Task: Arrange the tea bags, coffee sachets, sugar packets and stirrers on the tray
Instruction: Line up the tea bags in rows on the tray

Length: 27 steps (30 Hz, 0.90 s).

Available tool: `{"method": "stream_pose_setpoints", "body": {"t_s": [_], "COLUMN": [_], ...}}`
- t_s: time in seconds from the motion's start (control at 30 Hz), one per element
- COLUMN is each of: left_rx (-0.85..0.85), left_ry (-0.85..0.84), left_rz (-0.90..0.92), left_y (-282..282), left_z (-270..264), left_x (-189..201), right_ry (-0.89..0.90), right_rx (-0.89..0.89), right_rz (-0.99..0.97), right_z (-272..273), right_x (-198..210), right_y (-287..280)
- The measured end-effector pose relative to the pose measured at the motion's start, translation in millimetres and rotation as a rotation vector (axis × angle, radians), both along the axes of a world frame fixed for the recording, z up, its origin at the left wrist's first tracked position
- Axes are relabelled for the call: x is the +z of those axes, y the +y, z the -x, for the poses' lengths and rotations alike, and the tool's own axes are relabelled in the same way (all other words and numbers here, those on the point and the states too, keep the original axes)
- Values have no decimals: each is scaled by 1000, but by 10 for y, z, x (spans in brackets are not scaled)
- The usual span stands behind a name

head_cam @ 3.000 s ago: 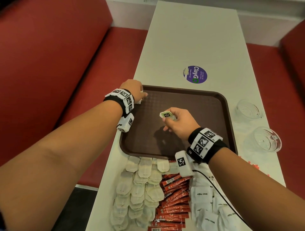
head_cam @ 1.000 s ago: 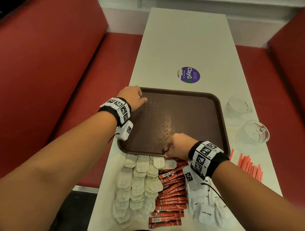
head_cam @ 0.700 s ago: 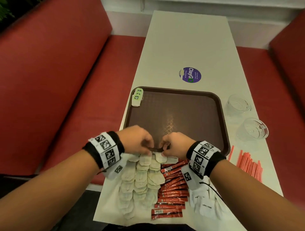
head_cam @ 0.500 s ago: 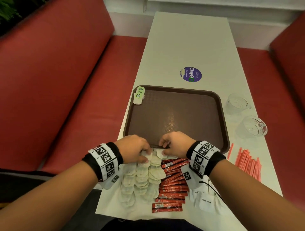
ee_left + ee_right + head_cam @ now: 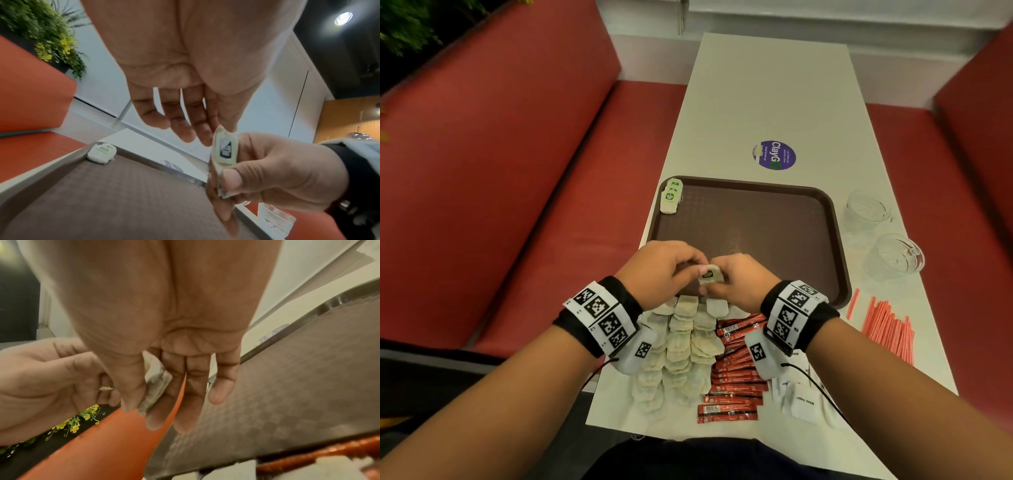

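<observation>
The tray (image 5: 835, 240) is nearly bare: only a small stack of tea bags (image 5: 671, 200) sits in its far left corner, three tags showing as far as I can make out. Everything else waits on the table (image 5: 774, 102) off the tray's near edge, with rows of loose bags (image 5: 681, 346) just below it, the red coffee sachets (image 5: 736, 370) beside those, and the white sugar packets (image 5: 804, 401) further right. The orange stirrers (image 5: 887, 329) lie by the tray's near right corner, untouched. Both hands meet above the tray's near edge over one more bag (image 5: 710, 275). The right hand (image 5: 739, 282) pinches it between thumb and forefinger, the other fingers fairly straight. The left hand (image 5: 664, 270) is at the bag's top; from its wrist view the fingers look loosely extended, with thumb and forefinger closing on the upper edge. By my reckoning the job has barely begun: a few tea bags are placed, most are still to go, and no sachets, sugar or stirrers have been moved onto the tray.
</observation>
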State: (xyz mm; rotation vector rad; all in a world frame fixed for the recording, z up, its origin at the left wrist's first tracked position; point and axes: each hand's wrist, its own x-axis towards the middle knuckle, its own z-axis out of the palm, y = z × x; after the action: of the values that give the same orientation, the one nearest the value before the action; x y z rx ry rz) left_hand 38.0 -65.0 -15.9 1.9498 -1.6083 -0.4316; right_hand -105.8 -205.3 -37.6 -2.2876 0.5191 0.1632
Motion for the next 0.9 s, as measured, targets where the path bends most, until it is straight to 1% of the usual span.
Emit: {"method": "stream_pose_setpoints", "body": {"t_s": [0.03, 0.1, 0.2, 0.23, 0.3, 0.4, 0.5, 0.6, 0.77, 0.9], "left_rx": [44, 89, -31, -72, -111, -107, -80, -70, -64, -40], "left_ry": [7, -23, -161, -190, -208, -216, -221, -216, -169, -126], "left_rz": [-24, -171, -493, -557, -606, -579, -513, -413, -226, -93], "left_y": [14, 35, 47, 54, 72, 93, 96, 71, 5, -59], "left_z": [-9, -40, -43, -28, -2, 5, -36, -74, -110, -164], "left_x": [-23, -95, -245, -295, -371, -403, -394, -336, -115, 0], "right_ry": [11, 16, 3, 2, 9, 30, 24, -15, -3, -64], "right_rx": [-15, -62, -112, -110, -101, -89, -89, -63, -39, 26], "right_rz": [-4, -31, -81, -84, -82, -40, -86, -120, -166, -72], "right_z": [13, 45, 84, 92, 92, 64, 33, -5, -112, -167], "right_x": [5, 4, -5, -6, -2, -16, -35, -68, -44, -35], "right_y": [-8, -28, -54, -59, -66, -84, -81, -62, 5, 4]}}
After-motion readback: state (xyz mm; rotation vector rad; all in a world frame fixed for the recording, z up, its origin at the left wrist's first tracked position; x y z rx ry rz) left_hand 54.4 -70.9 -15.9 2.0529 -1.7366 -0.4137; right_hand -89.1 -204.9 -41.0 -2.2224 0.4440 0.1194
